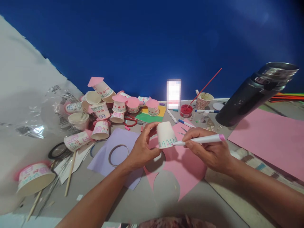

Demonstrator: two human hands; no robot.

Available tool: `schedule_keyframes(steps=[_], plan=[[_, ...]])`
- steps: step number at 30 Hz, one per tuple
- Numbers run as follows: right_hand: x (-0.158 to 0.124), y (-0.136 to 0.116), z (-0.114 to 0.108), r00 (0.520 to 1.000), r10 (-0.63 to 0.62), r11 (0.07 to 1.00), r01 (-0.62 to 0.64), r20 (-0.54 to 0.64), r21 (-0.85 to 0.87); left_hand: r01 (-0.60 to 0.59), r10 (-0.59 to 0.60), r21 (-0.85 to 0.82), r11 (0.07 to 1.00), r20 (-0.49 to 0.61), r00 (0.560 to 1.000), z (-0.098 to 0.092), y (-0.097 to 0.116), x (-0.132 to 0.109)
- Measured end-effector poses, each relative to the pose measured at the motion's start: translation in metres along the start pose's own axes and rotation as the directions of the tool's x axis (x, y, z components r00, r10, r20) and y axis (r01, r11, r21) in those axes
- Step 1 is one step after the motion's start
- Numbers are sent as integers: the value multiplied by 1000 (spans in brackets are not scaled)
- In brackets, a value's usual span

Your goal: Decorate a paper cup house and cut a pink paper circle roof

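Observation:
My left hand (142, 148) is closed around a white paper cup (165, 134), held upside down above a pink paper sheet (187, 167). A green zigzag line runs along the cup's rim. My right hand (209, 152) grips a white marker with a pink end cap (201, 139). The marker's tip touches the cup at the zigzag line.
A pile of decorated paper cups with pink lids (106, 104) lies at the back left. Also there: a lilac sheet with a drawn circle (111, 152), red scissors (130, 121), a red paint pot (186, 110), markers (186, 123), a black flask (254, 93), a large pink sheet (268, 136), and a crumpled plastic bag (35, 117).

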State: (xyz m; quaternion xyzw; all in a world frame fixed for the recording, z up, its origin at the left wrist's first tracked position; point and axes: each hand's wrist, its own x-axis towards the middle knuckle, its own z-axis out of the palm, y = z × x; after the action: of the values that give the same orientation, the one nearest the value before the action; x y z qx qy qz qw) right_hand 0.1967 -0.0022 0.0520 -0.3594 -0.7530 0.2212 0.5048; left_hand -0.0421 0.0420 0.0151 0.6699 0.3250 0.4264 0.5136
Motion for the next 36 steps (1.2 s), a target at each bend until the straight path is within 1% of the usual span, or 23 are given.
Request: schedule_keyframes(steps=[4, 9, 16, 19, 23, 25, 29, 33, 36], plan=[[1, 0, 0, 999, -31, 999, 31, -4, -13, -5, 5, 22, 1000, 5, 1000, 0, 0, 0], [1, 0, 1, 1000, -24, 999, 24, -3, -33, -10, 10, 20, 1000, 2, 1000, -1, -2, 0], [0, 0, 2, 1000, -6, 1000, 6, -2, -17, -1, 1, 25, 1000, 2, 1000, 0, -1, 0], [-1, 0, 1, 999, 33, 999, -33, -20, 6, 8, -8, 12, 1000, 0, 1000, -1, -2, 0], [0, -1, -3, 986, 125, 990, -116, -113, 78, 22, -22, -59, 998, -2, 1000, -1, -4, 1], [1, -1, -5, 978, 161, 983, -147, -132, 110, 27, -28, -102, 994, -6, 1000, -1, -3, 1], [2, -1, -6, 980, 163, 982, -150, -116, 112, 32, -34, -140, 990, -14, 999, 1, -1, 3], [1, -1, -4, 986, 132, 989, -124, -100, 81, 38, -39, -142, 989, -8, 999, 2, 0, 3], [0, 0, -3, 990, 125, 990, -120, -68, 69, 43, -44, -135, 990, -5, 999, 2, 0, 2]])
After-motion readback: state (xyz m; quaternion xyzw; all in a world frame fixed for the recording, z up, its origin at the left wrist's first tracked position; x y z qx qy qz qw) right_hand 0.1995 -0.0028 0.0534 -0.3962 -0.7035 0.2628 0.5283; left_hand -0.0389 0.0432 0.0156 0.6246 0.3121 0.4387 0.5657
